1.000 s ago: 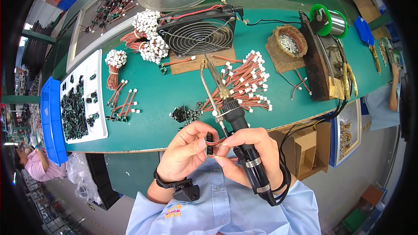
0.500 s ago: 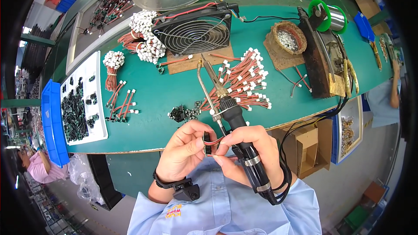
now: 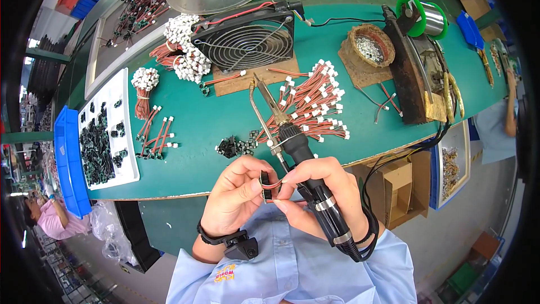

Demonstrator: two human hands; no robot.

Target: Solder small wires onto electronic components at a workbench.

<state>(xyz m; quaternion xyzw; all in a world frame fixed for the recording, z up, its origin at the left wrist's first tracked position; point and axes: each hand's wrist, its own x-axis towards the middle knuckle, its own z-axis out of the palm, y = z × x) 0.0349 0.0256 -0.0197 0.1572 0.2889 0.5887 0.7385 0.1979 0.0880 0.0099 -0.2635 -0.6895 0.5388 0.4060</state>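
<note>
Between the fingertips of my left hand (image 3: 235, 190) is a small black connector part (image 3: 266, 186), held upright in front of my shirt. My right hand (image 3: 329, 194) is closed around a soldering iron (image 3: 298, 147) with a thin metal feed tube; its tip points away toward the fan. Thumb and forefinger of the same hand pinch red and black wires (image 3: 274, 186) that run to the black part. Just past my hands lie a small pile of black parts (image 3: 236, 146) and a spread of red-black cables with white plugs (image 3: 315, 104).
A black fan (image 3: 247, 42) stands at the back. Farther right are a bowl of solder scraps (image 3: 371, 46), an iron stand (image 3: 406, 79) and a green solder spool (image 3: 422, 17). On the left sit bundled cables (image 3: 145, 87), a white tray of black parts (image 3: 126, 157) and a blue bin (image 3: 72, 160).
The view shifts slightly, and the iron's tip sits a little farther left. Both hands keep their hold on the part, wires and iron.
</note>
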